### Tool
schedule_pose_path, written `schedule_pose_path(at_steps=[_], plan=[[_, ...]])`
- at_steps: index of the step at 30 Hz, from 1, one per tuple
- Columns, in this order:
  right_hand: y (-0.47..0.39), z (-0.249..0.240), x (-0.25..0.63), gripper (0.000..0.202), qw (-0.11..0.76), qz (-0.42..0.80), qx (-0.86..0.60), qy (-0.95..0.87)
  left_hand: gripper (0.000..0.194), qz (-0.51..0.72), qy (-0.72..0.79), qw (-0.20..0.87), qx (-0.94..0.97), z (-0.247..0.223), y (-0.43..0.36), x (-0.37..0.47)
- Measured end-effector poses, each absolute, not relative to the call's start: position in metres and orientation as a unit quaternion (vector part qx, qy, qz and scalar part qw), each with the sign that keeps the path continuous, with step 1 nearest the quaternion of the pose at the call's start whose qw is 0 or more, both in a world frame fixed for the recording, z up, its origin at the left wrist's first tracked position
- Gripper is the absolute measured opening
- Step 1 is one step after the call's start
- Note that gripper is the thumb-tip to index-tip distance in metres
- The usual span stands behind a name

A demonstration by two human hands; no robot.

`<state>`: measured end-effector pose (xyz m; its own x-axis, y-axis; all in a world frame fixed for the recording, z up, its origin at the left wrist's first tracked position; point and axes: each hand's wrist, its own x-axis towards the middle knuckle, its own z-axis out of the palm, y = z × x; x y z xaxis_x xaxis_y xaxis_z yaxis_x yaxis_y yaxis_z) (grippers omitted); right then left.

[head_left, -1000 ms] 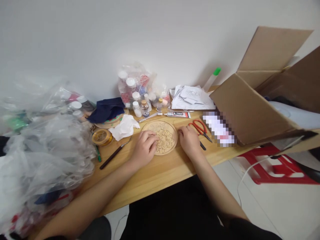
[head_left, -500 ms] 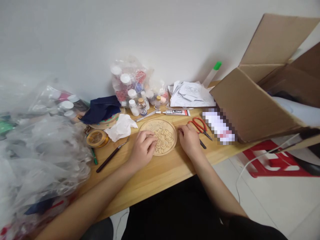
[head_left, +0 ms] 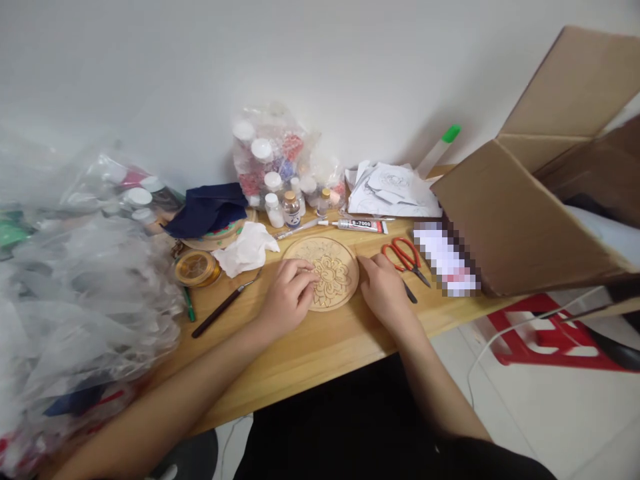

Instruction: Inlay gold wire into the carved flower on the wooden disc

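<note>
A round, pale wooden-looking disc (head_left: 333, 301) lies on the table, with a flower in raised gold lines across its lower half and faint drawn lines above. My left hand (head_left: 287, 293) rests over its left side, fingers bent together at the flower's edge; whatever is between the fingertips is too small to see. At the disc's right rim is my right hand (head_left: 384, 290), fingers curled in, the fingertips partly hidden. A dark handle (head_left: 410, 291) sticks out behind that hand; I cannot tell whether the hand touches it. Red-handled scissors (head_left: 401, 253) lie just beyond.
Behind the disc are a B-7000 glue tube (head_left: 363, 225), small bottles (head_left: 291, 210) and papers (head_left: 393, 190). A dark-handled tool (head_left: 220, 312), gold wire spool (head_left: 197, 268), white tissue (head_left: 246, 248) and plastic bags (head_left: 95, 293) occupy the left. An open carton (head_left: 525, 220) stands right.
The view has turned slightly, so the table items sit a little farther right in the picture. Both hands keep nearly the same places around the disc.
</note>
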<state>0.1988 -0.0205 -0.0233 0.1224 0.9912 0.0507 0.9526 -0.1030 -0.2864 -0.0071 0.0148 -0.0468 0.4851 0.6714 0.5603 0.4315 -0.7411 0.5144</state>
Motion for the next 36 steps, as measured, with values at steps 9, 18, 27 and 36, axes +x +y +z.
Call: schedule_pose_path(at_steps=[9,18,27,36], plan=[[-0.035,-0.028,0.227,0.049,0.246,0.151,-0.684,-0.670,0.015,0.382,0.332,0.165,0.846,-0.047,0.015,-0.008],[-0.077,0.004,0.220,0.039,0.312,0.273,-0.533,-0.738,0.013,0.394,0.328,0.198,0.835,-0.043,0.015,-0.007],[-0.070,-0.003,0.196,0.032,0.283,0.297,-0.468,-0.783,0.014,0.385,0.314,0.219,0.840,-0.041,0.015,-0.008],[-0.073,-0.010,0.190,0.024,0.245,0.324,-0.461,-0.789,0.003,0.396,0.311,0.221,0.835,-0.044,0.016,-0.008]])
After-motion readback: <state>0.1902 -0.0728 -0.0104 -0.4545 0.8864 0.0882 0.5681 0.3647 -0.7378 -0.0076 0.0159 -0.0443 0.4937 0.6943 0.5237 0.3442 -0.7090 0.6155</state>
